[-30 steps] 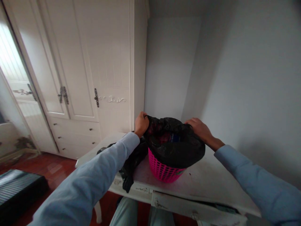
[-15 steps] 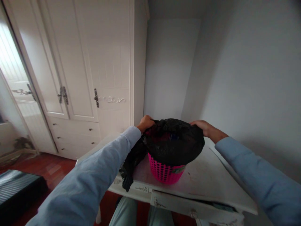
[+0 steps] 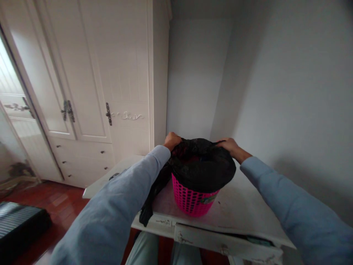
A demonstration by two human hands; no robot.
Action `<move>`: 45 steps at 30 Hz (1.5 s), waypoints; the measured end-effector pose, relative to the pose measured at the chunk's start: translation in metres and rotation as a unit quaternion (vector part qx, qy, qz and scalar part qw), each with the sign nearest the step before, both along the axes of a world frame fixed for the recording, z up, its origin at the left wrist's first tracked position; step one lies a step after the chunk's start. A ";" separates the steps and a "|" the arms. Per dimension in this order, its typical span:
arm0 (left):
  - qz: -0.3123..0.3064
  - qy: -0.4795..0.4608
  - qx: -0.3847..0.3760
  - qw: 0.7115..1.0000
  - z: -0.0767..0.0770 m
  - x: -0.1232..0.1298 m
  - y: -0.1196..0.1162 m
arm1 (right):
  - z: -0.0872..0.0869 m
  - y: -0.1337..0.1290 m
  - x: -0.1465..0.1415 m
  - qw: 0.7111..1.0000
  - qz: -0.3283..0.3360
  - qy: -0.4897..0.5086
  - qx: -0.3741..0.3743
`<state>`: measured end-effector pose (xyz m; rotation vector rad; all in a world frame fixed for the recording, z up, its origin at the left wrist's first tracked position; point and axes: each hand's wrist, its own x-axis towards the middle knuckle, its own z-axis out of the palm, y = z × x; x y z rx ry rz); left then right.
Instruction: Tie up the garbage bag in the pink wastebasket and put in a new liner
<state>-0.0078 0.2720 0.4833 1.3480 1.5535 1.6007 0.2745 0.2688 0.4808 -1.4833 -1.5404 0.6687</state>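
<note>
A pink perforated plastic basket stands upright on the white desk. Over its rim is folded a black plastic bag, with some reddish contents showing dimly inside. At the far left of the rim my left hand is closed on the bag's edge. My right hand pinches the bag's edge at the far right, where the plastic is pulled into a taut fold. More black plastic hangs to the left of the basket, partly behind my left sleeve, down over the desk's front edge.
The white desk has a front drawer slightly ajar. A white wardrobe stands behind to the left, and a grey wall closes off the right. A black box-like object with a striped top is on the red floor.
My right hand has moved inward to the left, drawing the bag's edge with it, so the bag's opening looks narrower. My left hand stays on the rim. The view has shifted slightly.
</note>
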 end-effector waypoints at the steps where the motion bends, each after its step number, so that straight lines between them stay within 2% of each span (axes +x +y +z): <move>1: 0.014 0.008 0.011 1.000 -0.001 0.002 -0.003 | -0.002 -0.002 -0.002 0.998 -0.013 -0.022 0.053; 3: 0.046 0.027 0.021 0.998 -0.004 0.005 -0.008 | -0.003 -0.006 -0.003 0.988 -0.020 -0.069 0.138; 5: 0.079 0.025 0.034 0.996 -0.005 0.007 -0.010 | -0.003 -0.010 -0.004 0.975 -0.016 -0.108 0.192; 8: 0.121 0.006 0.040 0.992 -0.006 0.005 -0.009 | 0.000 -0.010 -0.005 0.952 -0.063 -0.155 0.255; 10: 0.131 -0.004 0.043 0.990 -0.005 0.003 -0.009 | 0.001 -0.010 -0.005 0.945 -0.098 -0.157 0.270; 14: 0.106 0.000 0.074 0.992 -0.005 -0.007 -0.023 | 0.001 -0.022 -0.001 0.969 -0.077 -0.085 0.218; 17: 0.065 0.022 0.094 0.993 -0.007 -0.022 -0.048 | -0.002 -0.044 0.012 0.979 -0.023 0.003 0.201; 20: 0.020 0.088 0.094 0.992 -0.014 -0.044 -0.078 | -0.006 -0.068 0.032 0.975 0.034 0.089 0.201; 24: -0.037 0.155 0.033 0.987 -0.026 -0.072 -0.117 | -0.014 -0.092 0.056 0.976 0.015 0.130 0.173; 29: -0.146 0.128 -0.096 0.976 -0.030 -0.088 -0.150 | -0.015 -0.110 0.069 0.992 0.019 0.051 0.112; 31: -0.175 0.099 -0.111 0.973 -0.028 -0.089 -0.158 | -0.009 -0.115 0.069 0.994 0.025 0.036 0.103; 32: -0.170 0.088 -0.101 0.976 -0.026 -0.088 -0.160 | -0.004 -0.117 0.067 0.993 0.022 0.037 0.107; 34: -0.131 0.070 -0.075 0.986 -0.022 -0.086 -0.164 | 0.008 -0.122 0.061 0.987 0.006 0.079 0.138; 36: -0.104 0.065 -0.085 0.989 -0.021 -0.084 -0.167 | 0.022 -0.126 0.053 0.974 0.005 0.153 0.169; 39: -0.167 0.068 -0.170 0.969 -0.027 -0.080 -0.172 | 0.035 -0.129 0.047 0.970 0.054 0.199 0.131; 42: -0.220 0.014 -0.199 0.955 -0.038 -0.080 -0.175 | 0.033 -0.128 0.054 0.985 0.063 0.143 0.079; 45: -0.207 -0.054 -0.177 0.961 -0.047 -0.083 -0.179 | 0.013 -0.126 0.070 0.994 0.018 0.100 0.034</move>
